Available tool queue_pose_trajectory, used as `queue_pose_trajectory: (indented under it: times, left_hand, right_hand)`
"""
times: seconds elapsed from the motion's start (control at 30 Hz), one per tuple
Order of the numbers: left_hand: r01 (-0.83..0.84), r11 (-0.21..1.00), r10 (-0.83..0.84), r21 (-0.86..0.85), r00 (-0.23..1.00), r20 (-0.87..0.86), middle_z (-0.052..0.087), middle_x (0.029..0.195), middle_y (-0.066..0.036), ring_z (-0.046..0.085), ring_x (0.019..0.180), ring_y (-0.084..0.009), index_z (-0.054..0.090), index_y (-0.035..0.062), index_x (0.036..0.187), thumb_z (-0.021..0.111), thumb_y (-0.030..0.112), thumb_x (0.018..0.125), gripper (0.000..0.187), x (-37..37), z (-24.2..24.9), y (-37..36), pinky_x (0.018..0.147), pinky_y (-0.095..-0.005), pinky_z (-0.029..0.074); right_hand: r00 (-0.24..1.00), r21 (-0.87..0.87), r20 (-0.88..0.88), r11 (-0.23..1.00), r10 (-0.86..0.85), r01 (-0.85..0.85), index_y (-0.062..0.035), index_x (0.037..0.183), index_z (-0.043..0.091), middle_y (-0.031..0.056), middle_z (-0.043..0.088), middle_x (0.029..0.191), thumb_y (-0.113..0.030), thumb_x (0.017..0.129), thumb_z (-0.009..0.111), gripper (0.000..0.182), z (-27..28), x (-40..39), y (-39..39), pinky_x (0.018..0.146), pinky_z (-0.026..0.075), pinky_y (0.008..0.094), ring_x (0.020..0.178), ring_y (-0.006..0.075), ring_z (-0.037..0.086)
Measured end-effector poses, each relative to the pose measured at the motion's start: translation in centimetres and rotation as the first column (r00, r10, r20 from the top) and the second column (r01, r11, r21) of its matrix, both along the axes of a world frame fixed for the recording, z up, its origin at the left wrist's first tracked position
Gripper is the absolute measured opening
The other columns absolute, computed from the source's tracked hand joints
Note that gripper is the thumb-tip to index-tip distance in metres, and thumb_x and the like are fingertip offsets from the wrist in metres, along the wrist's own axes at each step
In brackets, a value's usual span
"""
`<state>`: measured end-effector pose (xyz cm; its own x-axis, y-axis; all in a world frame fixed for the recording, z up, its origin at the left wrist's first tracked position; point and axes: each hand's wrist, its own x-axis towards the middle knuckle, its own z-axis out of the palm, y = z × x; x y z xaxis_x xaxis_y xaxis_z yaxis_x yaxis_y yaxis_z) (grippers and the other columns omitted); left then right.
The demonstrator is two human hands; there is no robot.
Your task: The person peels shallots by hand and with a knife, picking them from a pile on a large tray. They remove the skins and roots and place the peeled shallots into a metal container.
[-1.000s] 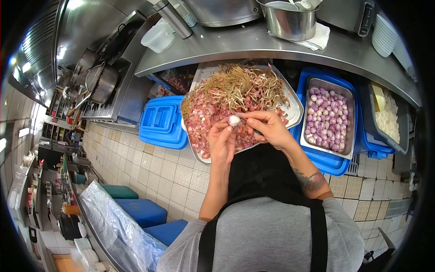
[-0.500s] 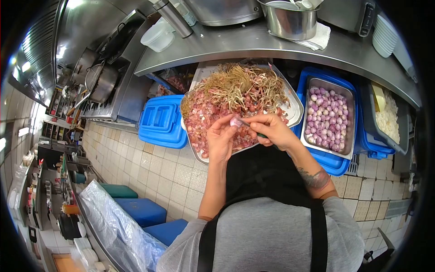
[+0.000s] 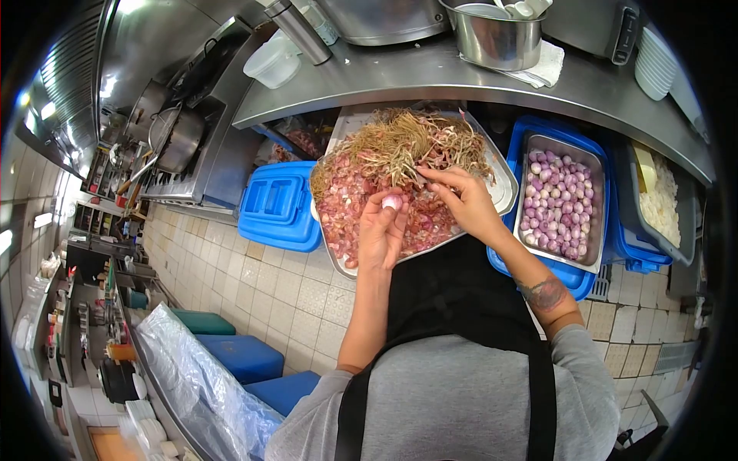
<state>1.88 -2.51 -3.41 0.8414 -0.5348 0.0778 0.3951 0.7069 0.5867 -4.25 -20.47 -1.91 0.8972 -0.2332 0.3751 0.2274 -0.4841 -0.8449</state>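
Note:
My left hand (image 3: 382, 230) pinches a peeled purple-white shallot (image 3: 392, 202) between thumb and fingers, over a large metal tray (image 3: 503, 188). Just right of it, my right hand (image 3: 465, 201) hovers with fingers bent toward the pile. The small green-handled knife it held a moment ago cannot be made out now. Reddish shallots and loose skins (image 3: 354, 207) cover the near part of the tray. Dry roots and stalks (image 3: 400, 142) are heaped at its far side. To the right, a steel pan (image 3: 600, 230) holds many peeled shallots (image 3: 561, 200).
The pan rests on a blue tub (image 3: 503, 265). A blue lid (image 3: 280, 203) lies left of the tray. Farther right, a grey bin (image 3: 649, 215) holds pale pieces. The steel counter (image 3: 369, 84) overhangs the tray's far edge, with a pot (image 3: 496, 42) on it.
My right hand has moved away from the shallot, up toward the root heap, and its knife is lost from view. My left hand keeps the shallot, now turned and slightly lower left.

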Motion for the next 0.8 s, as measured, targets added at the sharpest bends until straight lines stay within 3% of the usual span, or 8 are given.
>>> queue_pose_trajectory:
  times: [0.2, 0.23, 0.37, 0.57, 0.67, 0.73, 0.8]
  left_hand:
    - [-0.046, 0.997, 0.048, -0.061, 0.999, 0.021, 0.059, 0.108, -0.011, 0.060, 0.097, -0.0190, 0.054, 0.0058, 0.098, 0.065, -0.004, 0.080, 0.023, 0.2, -0.9, -0.6, 0.085, -0.0298, 0.054]
    - [-0.059, 0.996, 0.061, -0.066, 0.997, 0.038, 0.059, 0.108, -0.010, 0.060, 0.097, -0.0186, 0.054, 0.0064, 0.097, 0.065, -0.004, 0.080, 0.023, 0.2, -1.0, -0.7, 0.085, -0.0299, 0.054]
    - [-0.052, 0.997, 0.058, -0.062, 0.993, 0.102, 0.057, 0.109, -0.008, 0.060, 0.096, -0.0181, 0.053, 0.0071, 0.094, 0.068, -0.003, 0.077, 0.024, -0.4, -0.1, -0.9, 0.082, -0.0292, 0.054]
    - [-0.071, 0.997, 0.073, -0.022, 0.991, 0.112, 0.058, 0.105, -0.008, 0.060, 0.095, -0.0180, 0.052, 0.0063, 0.091, 0.070, -0.003, 0.076, 0.025, -0.4, -0.5, -0.3, 0.080, -0.0280, 0.053]
    - [-0.080, 0.997, 0.081, -0.019, 0.987, 0.140, 0.058, 0.102, -0.008, 0.060, 0.094, -0.0173, 0.052, 0.0059, 0.091, 0.070, -0.004, 0.076, 0.025, -1.1, 0.3, -0.6, 0.080, -0.0272, 0.053]
    - [-0.097, 0.995, 0.096, 0.002, 0.984, 0.147, 0.058, 0.101, -0.008, 0.060, 0.093, -0.0169, 0.052, 0.0058, 0.090, 0.070, -0.005, 0.075, 0.026, -1.2, 0.2, -0.6, 0.079, -0.0268, 0.053]
    - [-0.118, 0.993, 0.119, -0.016, 0.983, 0.142, 0.058, 0.101, -0.008, 0.060, 0.093, -0.0170, 0.052, 0.0058, 0.090, 0.070, -0.005, 0.075, 0.025, -1.3, 0.4, -0.7, 0.079, -0.0274, 0.053]
  right_hand:
    - [0.993, 0.215, 0.107, 0.973, 0.058, -0.080, -0.0089, 0.124, 0.056, 0.0086, 0.060, 0.090, -0.010, 0.082, 0.061, 0.043, 2.8, -2.2, 2.9, 0.070, 0.046, 0.0293, 0.078, 0.0170, 0.057]
    - [0.976, 0.151, 0.217, 0.986, 0.038, -0.072, -0.0065, 0.122, 0.058, 0.0088, 0.061, 0.089, -0.010, 0.082, 0.062, 0.040, 2.2, -2.1, 3.4, 0.068, 0.045, 0.0292, 0.077, 0.0172, 0.056]
    - [0.968, 0.110, 0.233, 0.986, 0.097, -0.125, -0.0042, 0.115, 0.062, 0.0098, 0.062, 0.086, -0.008, 0.081, 0.062, 0.035, 2.7, -2.7, 4.3, 0.067, 0.045, 0.0273, 0.074, 0.0167, 0.056]
    - [0.971, 0.219, 0.183, 0.957, 0.153, -0.192, -0.0050, 0.112, 0.064, 0.0085, 0.062, 0.084, -0.006, 0.083, 0.061, 0.029, 2.0, -2.6, 4.1, 0.069, 0.045, 0.0266, 0.076, 0.0159, 0.058]
    - [0.966, 0.415, 0.117, 0.872, 0.231, -0.259, -0.0050, 0.112, 0.064, 0.0047, 0.061, 0.081, -0.006, 0.085, 0.060, 0.027, 2.0, -2.3, 3.7, 0.068, 0.044, 0.0255, 0.076, 0.0119, 0.056]
    - [0.929, 0.642, -0.042, 0.723, 0.367, -0.256, -0.0048, 0.112, 0.064, 0.0042, 0.061, 0.082, -0.006, 0.085, 0.059, 0.027, 2.7, -2.9, 3.0, 0.068, 0.044, 0.0251, 0.075, 0.0105, 0.055]
    - [0.923, 0.648, -0.049, 0.715, 0.382, -0.262, -0.0049, 0.111, 0.064, 0.0042, 0.060, 0.082, -0.006, 0.085, 0.060, 0.027, 2.9, -3.1, 3.0, 0.068, 0.044, 0.0249, 0.074, 0.0099, 0.054]
